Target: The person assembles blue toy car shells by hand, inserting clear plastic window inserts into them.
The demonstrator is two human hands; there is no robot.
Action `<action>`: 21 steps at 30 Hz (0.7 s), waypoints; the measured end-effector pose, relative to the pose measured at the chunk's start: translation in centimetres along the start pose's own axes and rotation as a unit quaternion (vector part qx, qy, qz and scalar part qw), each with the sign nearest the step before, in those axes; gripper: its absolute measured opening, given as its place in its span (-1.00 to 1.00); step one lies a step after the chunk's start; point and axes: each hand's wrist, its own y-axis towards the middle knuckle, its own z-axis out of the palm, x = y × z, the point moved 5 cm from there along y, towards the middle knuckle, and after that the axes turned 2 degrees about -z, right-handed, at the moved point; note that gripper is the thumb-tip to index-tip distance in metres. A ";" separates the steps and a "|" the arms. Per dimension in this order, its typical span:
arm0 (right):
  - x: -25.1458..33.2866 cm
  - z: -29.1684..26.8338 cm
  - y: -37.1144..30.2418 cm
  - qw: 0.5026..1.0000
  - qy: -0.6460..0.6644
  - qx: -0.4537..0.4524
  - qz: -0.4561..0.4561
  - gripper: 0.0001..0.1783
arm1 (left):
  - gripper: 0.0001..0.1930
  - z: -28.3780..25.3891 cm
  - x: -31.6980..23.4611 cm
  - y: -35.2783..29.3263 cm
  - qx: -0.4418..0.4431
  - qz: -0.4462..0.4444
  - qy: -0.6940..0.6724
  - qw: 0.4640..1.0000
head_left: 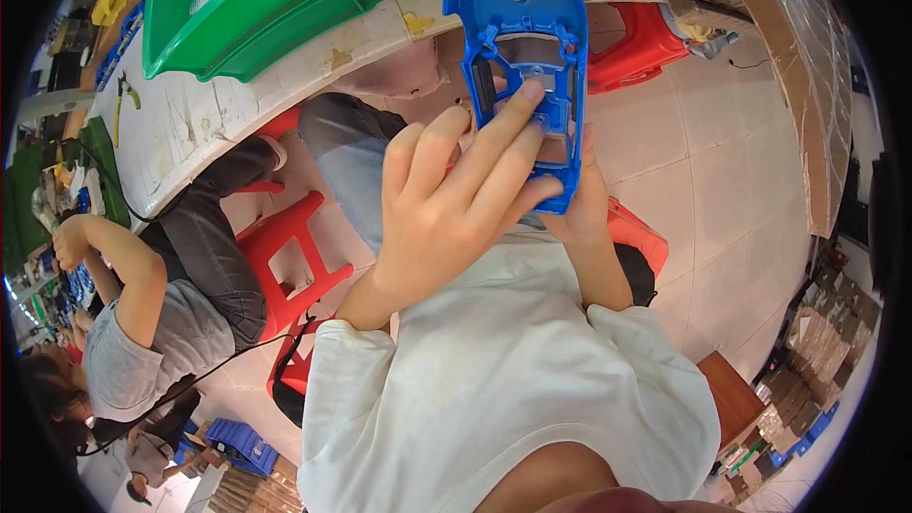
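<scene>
A blue plastic toy car body shell (563, 100) is held up in front of me, its hollow inside with posts and clear window pieces facing me. My left hand (451, 185) lies across its lower left side. The index finger presses on a clear piece inside the shell, and the thumb rests by the bottom edge. From behind and the right, my right hand (587, 201) supports the shell; most of its fingers are hidden behind it.
A green bin (275, 14) stands on the worn white table (180, 123), with pliers (122, 104) further left. Red stools (294, 252) are around me. A person in grey (157, 351) sits at the left. Cardboard (798, 66) rises at the right.
</scene>
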 end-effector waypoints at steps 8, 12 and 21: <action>-0.5 -0.3 0.0 0.999 0.038 -0.012 0.016 -0.35 | -0.61 1.0 -0.3 -0.2 0.060 -0.016 -0.040 0.997; -0.2 0.2 0.1 1.000 -0.008 0.018 0.021 -0.31 | -0.59 0.8 -0.4 -0.4 0.022 -0.023 -0.041 0.999; 0.7 0.0 0.2 0.996 -0.066 0.058 0.010 -0.35 | -0.52 0.9 -0.1 -0.5 0.017 -0.019 -0.032 0.999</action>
